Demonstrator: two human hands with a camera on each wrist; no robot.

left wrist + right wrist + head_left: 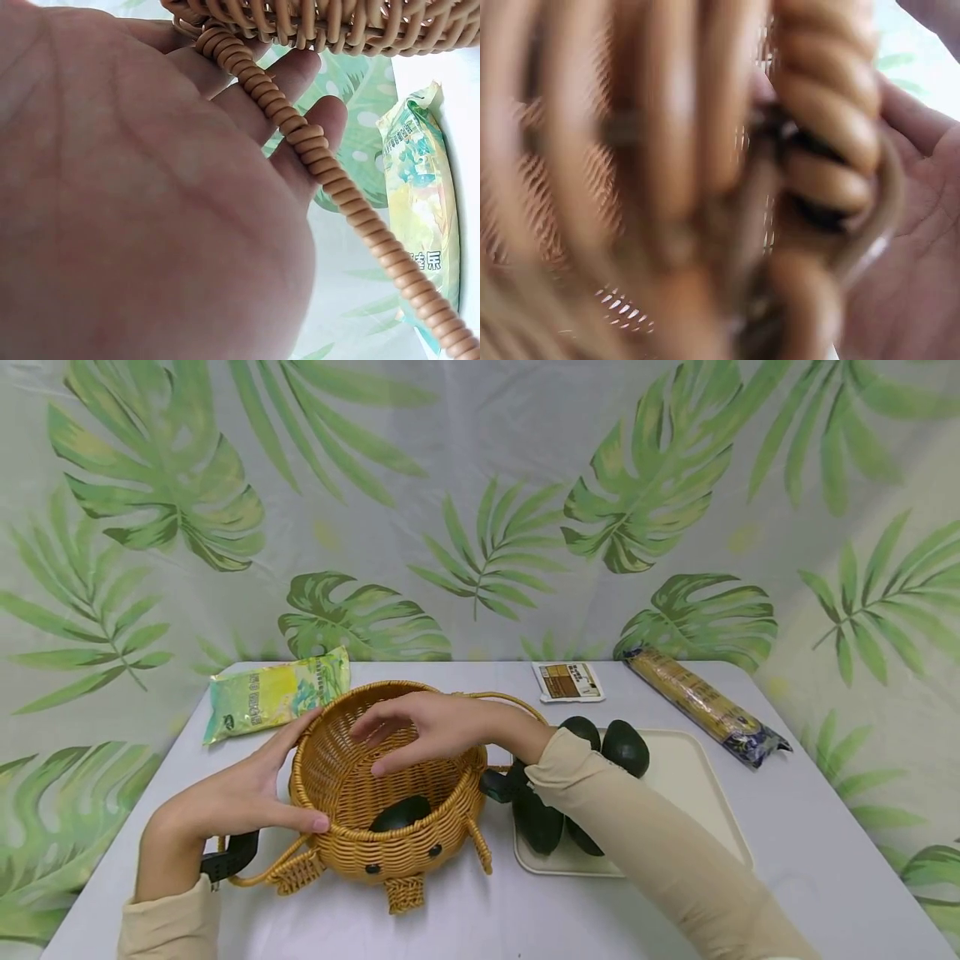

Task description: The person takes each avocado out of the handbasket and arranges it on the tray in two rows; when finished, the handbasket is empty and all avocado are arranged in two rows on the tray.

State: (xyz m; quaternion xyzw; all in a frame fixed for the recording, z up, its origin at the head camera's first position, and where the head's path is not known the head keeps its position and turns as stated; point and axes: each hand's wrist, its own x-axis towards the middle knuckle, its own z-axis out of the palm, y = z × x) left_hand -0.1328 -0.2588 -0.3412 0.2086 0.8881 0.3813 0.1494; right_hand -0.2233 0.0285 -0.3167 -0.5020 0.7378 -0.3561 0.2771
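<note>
A round wicker basket [345, 839] with an animal face stands in front of me, and a dark green avocado [401, 812] lies inside near its front wall. My left hand [232, 793] rests spread against the basket's left side, thumb along the front rim and fingers towards the back. In the left wrist view those fingers reach past a coiled wicker handle [349, 195] to the woven wall. Over the basket's opening hovers my right hand [435, 727], its fingers loosely bent and nothing in them. The right wrist view is mostly blurred wicker, with part of the palm [915, 247] behind it.
Right of the basket, a cream tray [693, 785] carries several avocados [625, 748], partly covered by my right sleeve. Behind stand a green-yellow packet [273, 693], a small white-brown packet [568, 682] and a long golden packet [701, 702]. A leaf-print cloth hangs behind the table.
</note>
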